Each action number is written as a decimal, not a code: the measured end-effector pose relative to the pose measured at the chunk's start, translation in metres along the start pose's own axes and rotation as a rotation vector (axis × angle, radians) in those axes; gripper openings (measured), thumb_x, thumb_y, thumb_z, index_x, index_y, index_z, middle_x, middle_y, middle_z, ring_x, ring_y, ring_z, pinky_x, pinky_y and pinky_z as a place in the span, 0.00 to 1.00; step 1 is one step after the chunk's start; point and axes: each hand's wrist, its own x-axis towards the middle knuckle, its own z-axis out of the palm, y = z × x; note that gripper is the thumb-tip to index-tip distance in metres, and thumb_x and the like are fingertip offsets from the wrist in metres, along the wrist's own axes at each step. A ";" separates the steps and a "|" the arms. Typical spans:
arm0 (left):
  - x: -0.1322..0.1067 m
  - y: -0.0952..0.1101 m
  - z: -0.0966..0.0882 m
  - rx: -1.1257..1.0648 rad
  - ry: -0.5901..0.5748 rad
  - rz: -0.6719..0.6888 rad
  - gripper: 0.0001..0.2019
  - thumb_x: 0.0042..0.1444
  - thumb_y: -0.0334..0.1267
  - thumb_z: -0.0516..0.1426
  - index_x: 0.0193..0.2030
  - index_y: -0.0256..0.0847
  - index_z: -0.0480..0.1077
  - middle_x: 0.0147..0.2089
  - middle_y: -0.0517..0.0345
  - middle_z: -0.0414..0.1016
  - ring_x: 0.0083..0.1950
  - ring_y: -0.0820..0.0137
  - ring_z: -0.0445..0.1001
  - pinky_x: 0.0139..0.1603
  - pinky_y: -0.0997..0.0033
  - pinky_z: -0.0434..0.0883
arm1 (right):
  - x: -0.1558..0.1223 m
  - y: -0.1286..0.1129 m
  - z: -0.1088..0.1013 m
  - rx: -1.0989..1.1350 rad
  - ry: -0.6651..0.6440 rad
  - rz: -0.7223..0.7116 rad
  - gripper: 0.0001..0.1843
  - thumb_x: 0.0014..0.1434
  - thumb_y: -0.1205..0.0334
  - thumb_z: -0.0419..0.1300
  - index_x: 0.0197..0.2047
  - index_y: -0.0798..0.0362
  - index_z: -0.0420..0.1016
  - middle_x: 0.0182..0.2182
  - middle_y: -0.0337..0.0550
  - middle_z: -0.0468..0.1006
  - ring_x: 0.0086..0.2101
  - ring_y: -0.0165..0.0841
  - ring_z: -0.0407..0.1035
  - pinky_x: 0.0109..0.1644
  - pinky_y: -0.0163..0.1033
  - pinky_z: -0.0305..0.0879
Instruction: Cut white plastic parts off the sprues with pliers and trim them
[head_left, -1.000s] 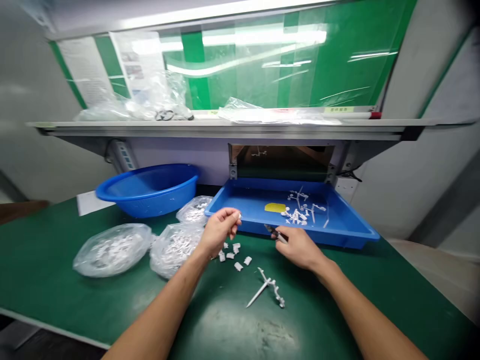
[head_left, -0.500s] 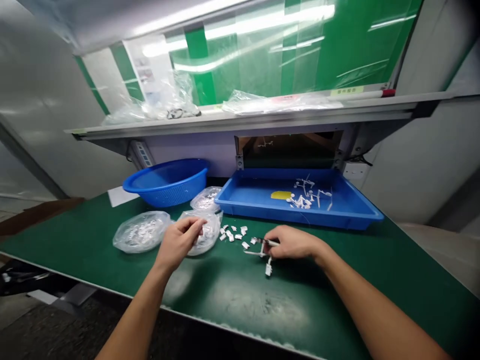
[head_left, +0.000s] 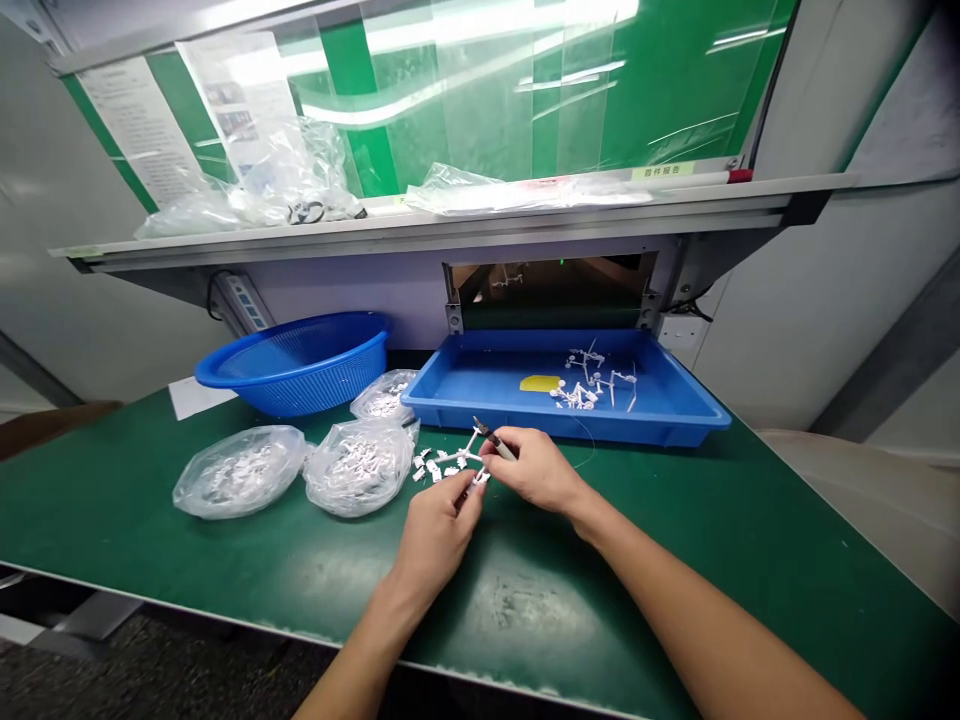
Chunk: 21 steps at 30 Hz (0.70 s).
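Mid-frame, the left hand (head_left: 433, 528) pinches a small white piece (head_left: 481, 479) by a plastic branch (head_left: 466, 453). The right hand (head_left: 541, 470) curls tightly around a pointed tool (head_left: 501, 447); I can't tell if it grips the branch too. Loose pieces (head_left: 435, 472) nearby look done, like those in the left-side bags (head_left: 318, 478). Uncut-looking branches (head_left: 577, 397) lie in the blue tray (head_left: 630, 427), right of center.

"Where does the camera sit?"
"On the wearer's head, looking forward and down across the table (head_left: 300, 570)."
"How near?"
"Near enough that both forearms (head_left: 660, 590) rise from the bottom edge, while the shelf (head_left: 450, 225) slants across the upper part."
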 end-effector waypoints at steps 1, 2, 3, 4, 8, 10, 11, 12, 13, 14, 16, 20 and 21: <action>0.000 -0.003 0.000 -0.037 0.035 -0.011 0.10 0.60 0.43 0.57 0.41 0.42 0.78 0.32 0.55 0.75 0.29 0.69 0.71 0.29 0.75 0.66 | -0.001 0.001 -0.001 -0.019 0.005 -0.023 0.11 0.61 0.58 0.52 0.39 0.52 0.74 0.28 0.34 0.73 0.29 0.28 0.64 0.32 0.31 0.58; -0.001 -0.007 -0.001 -0.086 0.064 -0.029 0.12 0.61 0.44 0.58 0.45 0.42 0.77 0.36 0.54 0.76 0.30 0.68 0.72 0.29 0.75 0.67 | -0.002 0.003 -0.002 -0.044 0.009 -0.049 0.10 0.61 0.59 0.53 0.41 0.51 0.74 0.30 0.35 0.73 0.30 0.28 0.65 0.34 0.31 0.59; -0.001 -0.011 -0.002 -0.136 0.093 -0.047 0.14 0.61 0.45 0.57 0.49 0.42 0.76 0.39 0.53 0.76 0.31 0.68 0.72 0.29 0.74 0.69 | -0.003 0.005 -0.004 -0.074 0.010 -0.078 0.10 0.60 0.61 0.54 0.41 0.51 0.74 0.32 0.36 0.74 0.32 0.29 0.66 0.37 0.32 0.60; -0.001 -0.014 -0.004 -0.177 0.121 -0.054 0.16 0.61 0.46 0.57 0.51 0.43 0.75 0.41 0.53 0.76 0.30 0.69 0.72 0.29 0.73 0.70 | -0.003 0.008 -0.004 -0.107 0.009 -0.108 0.09 0.59 0.63 0.55 0.42 0.52 0.74 0.34 0.38 0.74 0.34 0.30 0.66 0.40 0.33 0.60; -0.002 -0.018 -0.008 -0.218 0.170 0.003 0.16 0.62 0.46 0.57 0.52 0.44 0.76 0.41 0.54 0.74 0.27 0.72 0.69 0.30 0.73 0.70 | -0.005 0.019 0.000 -0.238 -0.030 -0.202 0.12 0.52 0.70 0.59 0.41 0.53 0.74 0.37 0.43 0.74 0.39 0.34 0.66 0.45 0.37 0.59; -0.003 -0.017 -0.008 -0.200 0.161 0.032 0.16 0.62 0.45 0.57 0.53 0.44 0.76 0.39 0.55 0.72 0.27 0.72 0.69 0.31 0.73 0.70 | -0.006 0.021 0.004 -0.290 -0.053 -0.229 0.12 0.52 0.70 0.59 0.41 0.53 0.74 0.36 0.43 0.74 0.38 0.35 0.65 0.44 0.37 0.58; -0.003 -0.017 -0.008 -0.193 0.158 0.039 0.16 0.63 0.45 0.57 0.53 0.44 0.76 0.38 0.55 0.72 0.28 0.72 0.69 0.32 0.73 0.70 | -0.007 0.021 0.005 -0.312 -0.060 -0.238 0.11 0.52 0.70 0.59 0.40 0.52 0.74 0.35 0.42 0.74 0.38 0.35 0.65 0.44 0.37 0.58; -0.004 -0.016 -0.008 -0.193 0.156 0.041 0.16 0.62 0.44 0.57 0.53 0.44 0.76 0.37 0.55 0.71 0.28 0.72 0.69 0.33 0.73 0.70 | -0.007 0.020 0.007 -0.332 -0.064 -0.245 0.11 0.52 0.70 0.59 0.40 0.52 0.74 0.35 0.42 0.74 0.37 0.35 0.64 0.43 0.37 0.57; -0.004 -0.016 -0.007 -0.202 0.153 0.038 0.15 0.62 0.44 0.57 0.53 0.45 0.76 0.37 0.55 0.71 0.29 0.71 0.69 0.33 0.73 0.69 | -0.008 0.020 0.007 -0.348 -0.065 -0.249 0.11 0.52 0.70 0.59 0.40 0.52 0.73 0.35 0.42 0.73 0.37 0.35 0.64 0.43 0.37 0.57; -0.005 -0.015 -0.007 -0.216 0.149 0.035 0.15 0.62 0.45 0.57 0.53 0.45 0.76 0.37 0.54 0.71 0.30 0.70 0.69 0.34 0.72 0.69 | -0.008 0.019 0.008 -0.362 -0.065 -0.253 0.11 0.52 0.70 0.59 0.40 0.52 0.73 0.35 0.42 0.73 0.37 0.35 0.64 0.43 0.37 0.57; -0.005 -0.015 -0.006 -0.249 0.144 0.026 0.16 0.61 0.45 0.58 0.53 0.46 0.77 0.36 0.54 0.71 0.32 0.69 0.69 0.35 0.72 0.69 | -0.008 0.018 0.008 -0.382 -0.065 -0.259 0.10 0.53 0.70 0.58 0.39 0.52 0.72 0.35 0.42 0.73 0.37 0.34 0.63 0.43 0.37 0.57; -0.006 -0.016 -0.007 -0.258 0.136 0.028 0.16 0.62 0.45 0.57 0.53 0.46 0.77 0.36 0.54 0.71 0.32 0.69 0.68 0.36 0.72 0.69 | -0.008 0.018 0.008 -0.398 -0.069 -0.271 0.09 0.53 0.70 0.58 0.38 0.52 0.72 0.34 0.41 0.72 0.37 0.34 0.63 0.42 0.36 0.57; -0.006 -0.016 -0.007 -0.252 0.137 0.032 0.16 0.62 0.45 0.57 0.53 0.46 0.77 0.37 0.53 0.71 0.31 0.69 0.68 0.35 0.72 0.69 | -0.008 0.019 0.009 -0.398 -0.069 -0.274 0.09 0.53 0.70 0.58 0.39 0.52 0.72 0.34 0.41 0.72 0.37 0.34 0.64 0.42 0.36 0.57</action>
